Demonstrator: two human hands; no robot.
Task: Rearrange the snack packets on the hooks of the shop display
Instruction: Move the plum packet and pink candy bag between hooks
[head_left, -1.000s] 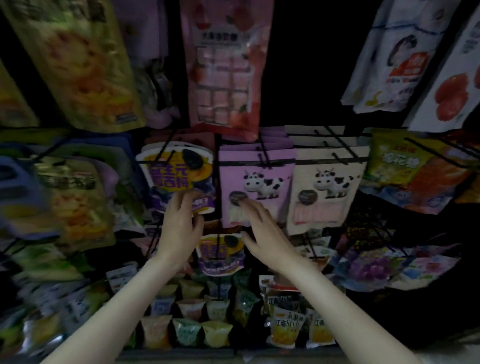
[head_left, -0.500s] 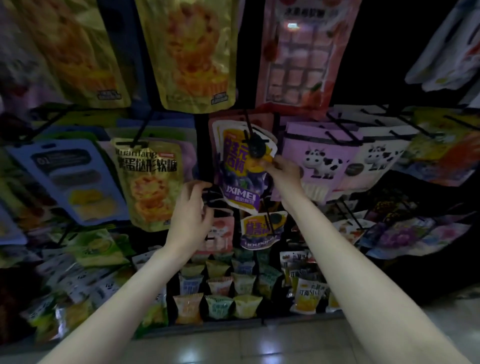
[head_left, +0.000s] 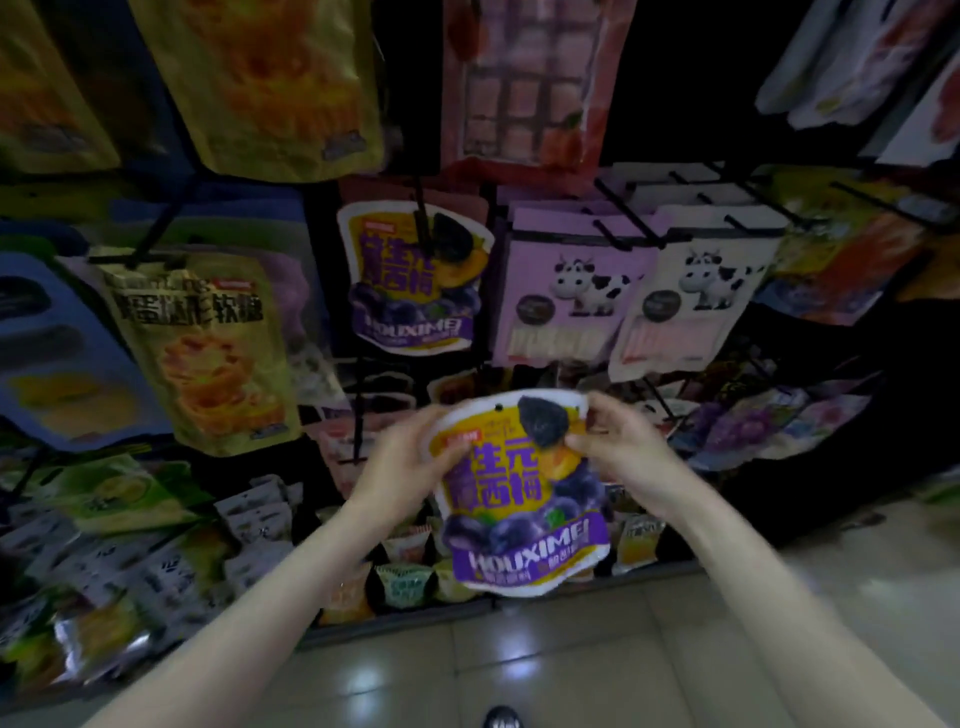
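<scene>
Both hands — left hand (head_left: 402, 470), right hand (head_left: 626, 457) — pinched the top corners of a glossy purple-and-yellow scallop-edged plastic prune packet (head_left: 522, 493). It hung upright, off the hooks — its twin packet (head_left: 413, 278) remained hooked above.

Both hands raised together, arms stretched forward

The left hand (head_left: 410, 467) and right hand (head_left: 621, 457) sit level and near each other, fingers and thumbs curled in a pinch on a packet (head_left: 522, 499); bare forearms reach in from the near corners.
</scene>
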